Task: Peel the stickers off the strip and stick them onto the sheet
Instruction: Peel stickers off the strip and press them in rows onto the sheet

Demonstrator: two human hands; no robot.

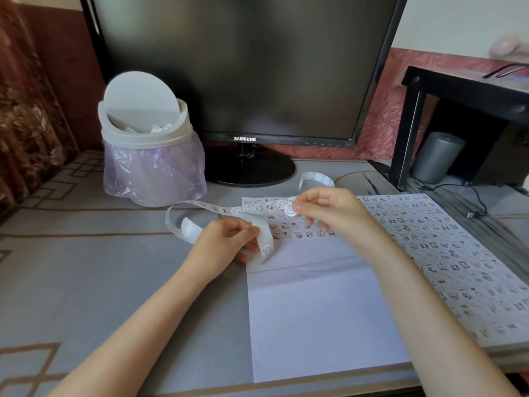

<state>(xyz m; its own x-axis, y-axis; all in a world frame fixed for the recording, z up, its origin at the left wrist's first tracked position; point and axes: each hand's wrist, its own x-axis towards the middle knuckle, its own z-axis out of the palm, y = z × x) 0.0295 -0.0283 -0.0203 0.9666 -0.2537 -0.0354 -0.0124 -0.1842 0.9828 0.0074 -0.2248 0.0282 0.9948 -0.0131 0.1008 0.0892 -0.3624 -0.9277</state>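
Observation:
A long white sticker strip (229,210) loops across the table, printed with small cartoon stickers. My left hand (229,239) pinches a fold of it just left of the white sheet (315,310). My right hand (329,210) hovers over the sheet's top rows and holds one round sticker (289,210) between thumb and fingertip. The sheet carries several rows of stickers near its far edge; its lower part is bare.
A second sheet (446,253) covered with stickers lies to the right. A white swing-lid bin (146,138) with a purple bag stands at the back left, a black monitor (246,67) behind, a black shelf (458,90) at the right.

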